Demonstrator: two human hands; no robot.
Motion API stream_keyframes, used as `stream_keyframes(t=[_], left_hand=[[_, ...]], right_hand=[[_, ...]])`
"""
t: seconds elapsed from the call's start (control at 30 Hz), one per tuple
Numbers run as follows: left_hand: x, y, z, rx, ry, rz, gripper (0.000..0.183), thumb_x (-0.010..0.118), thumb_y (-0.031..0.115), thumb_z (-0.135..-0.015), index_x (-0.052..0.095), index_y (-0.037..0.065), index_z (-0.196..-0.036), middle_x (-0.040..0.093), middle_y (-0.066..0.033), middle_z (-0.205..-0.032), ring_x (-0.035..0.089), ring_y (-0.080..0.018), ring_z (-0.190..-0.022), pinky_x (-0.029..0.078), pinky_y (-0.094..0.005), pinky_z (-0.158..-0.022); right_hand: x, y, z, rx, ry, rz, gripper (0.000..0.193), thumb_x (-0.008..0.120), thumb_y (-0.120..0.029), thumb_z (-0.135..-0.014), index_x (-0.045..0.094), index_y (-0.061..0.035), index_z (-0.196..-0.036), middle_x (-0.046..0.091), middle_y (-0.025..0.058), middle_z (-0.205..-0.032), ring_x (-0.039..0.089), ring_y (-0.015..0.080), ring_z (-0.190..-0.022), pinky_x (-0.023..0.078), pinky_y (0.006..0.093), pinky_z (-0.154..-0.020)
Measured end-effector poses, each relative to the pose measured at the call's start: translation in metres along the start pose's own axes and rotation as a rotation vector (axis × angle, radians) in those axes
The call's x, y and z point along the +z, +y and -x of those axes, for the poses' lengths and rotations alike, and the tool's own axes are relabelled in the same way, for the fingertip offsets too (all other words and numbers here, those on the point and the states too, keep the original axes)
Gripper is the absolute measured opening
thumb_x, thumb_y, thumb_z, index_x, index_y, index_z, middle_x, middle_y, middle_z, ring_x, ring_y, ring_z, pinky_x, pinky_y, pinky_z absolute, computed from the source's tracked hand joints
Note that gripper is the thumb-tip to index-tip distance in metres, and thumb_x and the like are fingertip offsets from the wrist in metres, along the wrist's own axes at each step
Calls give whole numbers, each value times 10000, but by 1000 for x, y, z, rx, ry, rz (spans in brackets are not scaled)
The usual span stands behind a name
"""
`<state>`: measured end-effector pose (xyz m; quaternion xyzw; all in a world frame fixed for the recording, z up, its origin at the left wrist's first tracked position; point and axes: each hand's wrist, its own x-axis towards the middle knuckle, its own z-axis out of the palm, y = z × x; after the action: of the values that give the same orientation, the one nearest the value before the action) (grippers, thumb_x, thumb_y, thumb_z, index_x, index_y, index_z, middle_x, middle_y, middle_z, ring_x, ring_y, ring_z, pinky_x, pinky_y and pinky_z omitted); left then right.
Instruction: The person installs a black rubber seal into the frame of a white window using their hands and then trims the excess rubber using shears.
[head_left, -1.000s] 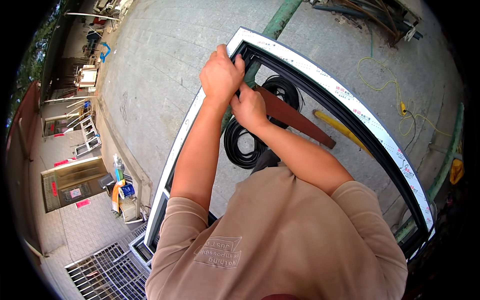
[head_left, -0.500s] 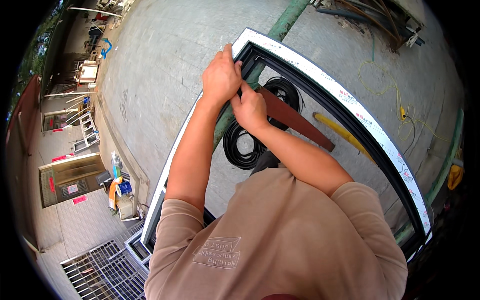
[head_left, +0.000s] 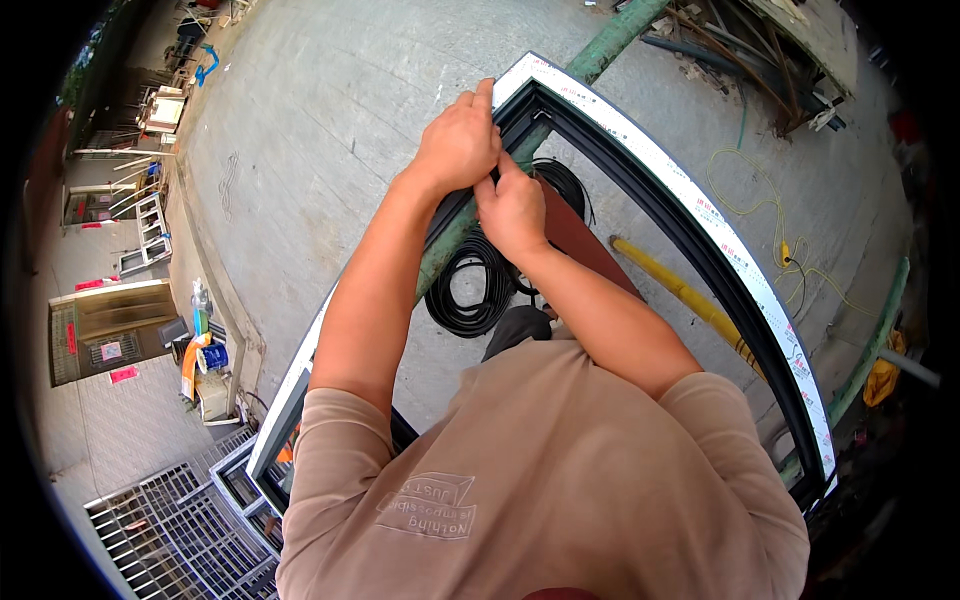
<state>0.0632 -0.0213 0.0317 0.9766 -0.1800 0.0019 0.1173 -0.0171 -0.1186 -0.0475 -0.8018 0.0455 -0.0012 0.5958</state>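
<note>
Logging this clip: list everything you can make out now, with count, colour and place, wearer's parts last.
Large frame: 1, white face, black inner edge, at the hands
Green bars: at least 2, green, upper middle and right
Coils: 2, black, within the frame's opening
Board: 1, red-brown, beside the coils
Pole: 1, yellow, right of the board
Cord: yellow, right; count unclear
Scrap pile: 1, mixed, upper right
Grating: grey, lower left; count unclear
Tub: 1, blue, left
Floor: 1, grey, throughout
Shirt: 1, brown, bottom
Left hand: 1, bare, at frame's upper left
Right hand: 1, bare, just below
</note>
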Motion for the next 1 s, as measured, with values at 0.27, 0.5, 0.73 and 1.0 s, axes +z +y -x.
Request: stream_keyframes(t=[0.27, 0.5, 0.73, 1.0], left_hand=[[-5, 7, -2, -7, -44, 23, 769, 690, 130, -945, 430, -46, -1646, 700, -255, -1311, 698, -429, -1235, 579, -505, -1033], [-6, -12, -6, 51, -90, 95, 837, 762, 104, -890, 428, -65, -1639, 692, -285, -1330, 697, -442, -1256, 577, -494, -1054], [-8, -10, -3, 70, -79, 150, 808, 675, 35, -889, 414, -63, -1647, 682, -304, -1272, 688, -475, -1203, 567, -514, -1034], [-7, -13, -2, 123, -74, 209, 886, 723, 25, -826, 405, -96, -1644, 670, -314, -1299, 679, -486, -1218, 567, -507, -1046]], right_hand=[[6, 5, 0, 13, -11, 38, 575, 681, -328, -1049, 608, -69, -1557, 756, 309, -883, 734, 531, -822, 580, 623, -765], [2, -20, 8, 77, 10, -115, 336, 679, -280, -1113, 692, 40, -1214, 726, 122, -665, 729, 229, -546, 568, 381, -530], [4, -31, 8, 158, -17, -236, 309, 622, -252, -1154, 677, 33, -1259, 701, 87, -689, 686, 174, -555, 554, 352, -524], [4, -32, 9, 167, -32, -168, 377, 654, -237, -1118, 643, 6, -1406, 726, 103, -673, 728, 213, -556, 594, 385, -560]])
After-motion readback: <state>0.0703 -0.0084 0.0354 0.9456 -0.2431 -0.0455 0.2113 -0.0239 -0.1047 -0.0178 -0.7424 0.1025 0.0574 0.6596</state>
